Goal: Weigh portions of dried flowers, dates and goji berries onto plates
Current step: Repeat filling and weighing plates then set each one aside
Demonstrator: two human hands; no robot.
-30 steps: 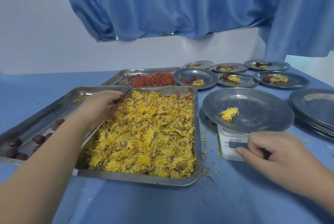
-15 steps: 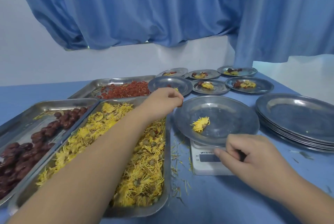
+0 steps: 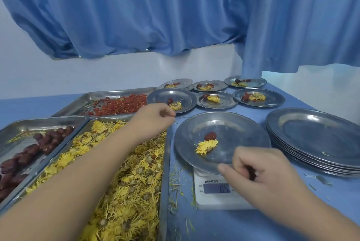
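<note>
Well, our left forearm [image 3: 87, 172] reaches up from the lower left corner and crosses above the flower tray [image 3: 165, 172], which is heaped with dried flowers [image 3: 132, 186]. Our left hand [image 3: 153, 116] hangs over that tray's far right corner, knuckles up, with the fingers bunched and curled toward the right. We cannot tell whether they pinch anything.

Our right hand [image 3: 259, 172] sits at the near rim of the plate [image 3: 239, 125] that rests on the scale [image 3: 212, 200]. Its back faces us, the thumb [image 3: 224, 168] stretches left over the rim, and the other fingers curl inward. A dark patch shows between those curled fingers, and we cannot say if it is something held or only shadow.

On the plate, left of centre, one dried flower head [image 3: 206, 146] and one red date [image 3: 210, 136] lie touching each other. The scale's display [image 3: 216, 188] is lit, just beside our right hand.

Left of the flower tray stands the date tray [image 3: 39, 121] with its dates [image 3: 29, 151]. Behind both is the goji tray [image 3: 109, 92] with its goji berries [image 3: 120, 105]. Six filled plates [image 3: 226, 102] sit in two rows at the back. A stack of empty plates [image 3: 311, 133] lies right of the scale, on the blue table [image 3: 253, 227].
</note>
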